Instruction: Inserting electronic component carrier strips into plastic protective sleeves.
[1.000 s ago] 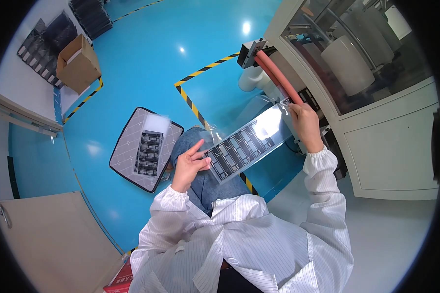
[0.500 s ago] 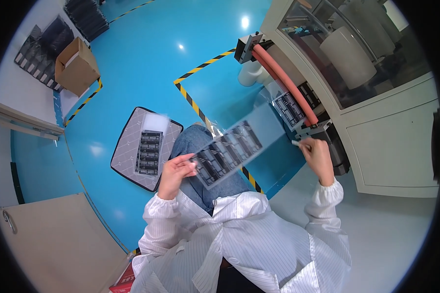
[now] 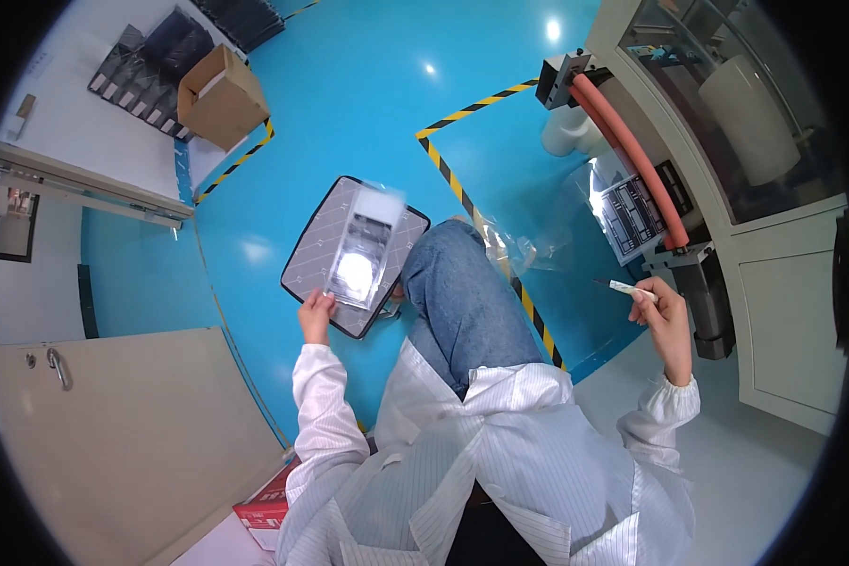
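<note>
My left hand (image 3: 317, 311) pinches the lower edge of a clear plastic sheet (image 3: 360, 247) printed with dark panels. The sheet lies over a grey patterned stool seat (image 3: 309, 247) with a black rim, and glare hides part of its print. Whether another sheet lies under it, I cannot tell. On the right, my right hand (image 3: 665, 316) is closed around a slim white-handled tool (image 3: 629, 290) with a thin pointed tip. Beyond that hand, another dark-printed sheet (image 3: 634, 219) hangs out below the machine's red roller (image 3: 624, 141), apart from my fingers.
The pale machine (image 3: 788, 302) stands close on my right. Black-and-yellow tape (image 3: 453, 179) marks the blue floor, with crumpled clear film (image 3: 509, 247) beside my knee. A cardboard box (image 3: 222, 99) stands at the far left, a beige door (image 3: 141, 406) nearer.
My left hand has carried the printed sheet from over my lap leftward onto the stool seat. My right hand stays by the machine with the tool. The whole view has shifted.
</note>
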A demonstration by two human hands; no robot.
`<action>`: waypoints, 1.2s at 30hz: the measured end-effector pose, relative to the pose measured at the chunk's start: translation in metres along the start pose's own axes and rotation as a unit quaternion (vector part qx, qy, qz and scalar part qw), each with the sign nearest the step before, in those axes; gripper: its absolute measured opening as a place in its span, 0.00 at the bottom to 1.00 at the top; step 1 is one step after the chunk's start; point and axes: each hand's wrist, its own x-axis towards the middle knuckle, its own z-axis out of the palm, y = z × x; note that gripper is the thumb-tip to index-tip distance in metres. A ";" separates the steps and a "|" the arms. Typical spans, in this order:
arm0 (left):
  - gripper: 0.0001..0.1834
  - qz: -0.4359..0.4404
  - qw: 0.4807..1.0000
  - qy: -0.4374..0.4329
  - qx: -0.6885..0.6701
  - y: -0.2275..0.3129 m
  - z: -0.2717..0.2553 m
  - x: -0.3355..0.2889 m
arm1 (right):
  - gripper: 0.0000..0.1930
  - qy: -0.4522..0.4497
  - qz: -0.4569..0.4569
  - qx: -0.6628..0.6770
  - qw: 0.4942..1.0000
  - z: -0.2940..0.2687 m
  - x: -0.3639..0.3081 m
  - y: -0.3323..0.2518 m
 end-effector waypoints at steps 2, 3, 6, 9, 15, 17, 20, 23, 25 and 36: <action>0.35 0.121 0.956 0.080 0.256 -0.002 0.009 0.003 | 0.09 -0.003 0.001 0.002 1.000 0.000 0.001 -0.001; 0.36 0.137 0.950 0.074 0.270 -0.004 0.014 0.003 | 0.10 -0.008 0.000 0.006 1.000 -0.001 0.000 -0.001; 0.32 0.174 0.965 0.008 0.197 -0.001 0.053 0.002 | 0.11 -0.008 -0.004 0.024 1.000 -0.004 -0.004 0.001; 0.23 0.254 0.936 -0.143 0.197 0.023 0.125 -0.016 | 0.11 0.001 -0.006 0.032 0.999 -0.003 -0.006 0.000; 0.15 0.433 0.887 -0.139 0.084 0.093 0.234 -0.099 | 0.10 0.019 -0.003 0.062 0.998 -0.005 -0.010 -0.002; 0.16 0.370 0.895 -0.248 -0.015 0.102 0.262 -0.126 | 0.10 0.029 -0.010 0.055 0.998 -0.008 -0.013 0.002; 0.25 0.110 0.872 -0.461 -0.118 0.113 0.294 -0.154 | 0.10 0.033 -0.023 0.056 0.998 -0.009 -0.014 -0.005; 0.30 0.002 0.865 -0.470 -0.177 0.125 0.308 -0.167 | 0.10 0.038 -0.052 0.024 0.998 -0.005 -0.012 -0.012; 0.31 0.016 0.865 -0.462 -0.195 0.125 0.315 -0.166 | 0.10 0.037 -0.071 0.001 0.997 -0.001 -0.007 -0.018; 0.33 0.112 0.876 -0.427 -0.195 0.137 0.307 -0.169 | 0.09 0.042 -0.314 -0.238 0.918 0.040 0.063 -0.046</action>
